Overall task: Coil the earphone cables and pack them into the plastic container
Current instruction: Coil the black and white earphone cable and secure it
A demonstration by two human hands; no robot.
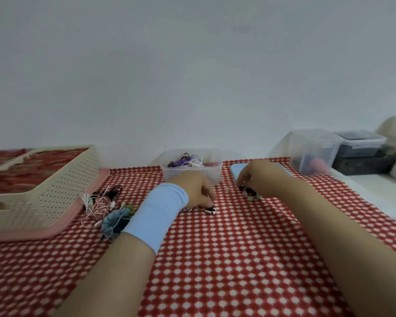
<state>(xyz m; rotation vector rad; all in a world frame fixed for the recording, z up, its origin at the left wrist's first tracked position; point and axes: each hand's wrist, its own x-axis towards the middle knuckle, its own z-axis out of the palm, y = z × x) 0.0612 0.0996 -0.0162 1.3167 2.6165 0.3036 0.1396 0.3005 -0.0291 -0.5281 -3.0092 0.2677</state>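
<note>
A clear plastic container (212,173) stands at the back middle of the table, with purple, black and white coiled cables (185,161) inside. My left hand (198,191), with a blue wristband, lies just in front of it and pinches a white-and-black earphone (209,209) on the cloth. My right hand (258,177) reaches down to the right of the container, its curled fingers on a small bunch of black cable with green earbuds (249,193). A loose pile of pink, black, white and blue earphones (105,208) lies to the left.
A cream perforated basket (55,186) sits on a pink tray (62,227) at the left. A light blue phone (236,170) lies behind my right hand. Clear and dark storage boxes (316,152) stand at the right rear. A red-and-white patterned cloth (226,259) covers the table.
</note>
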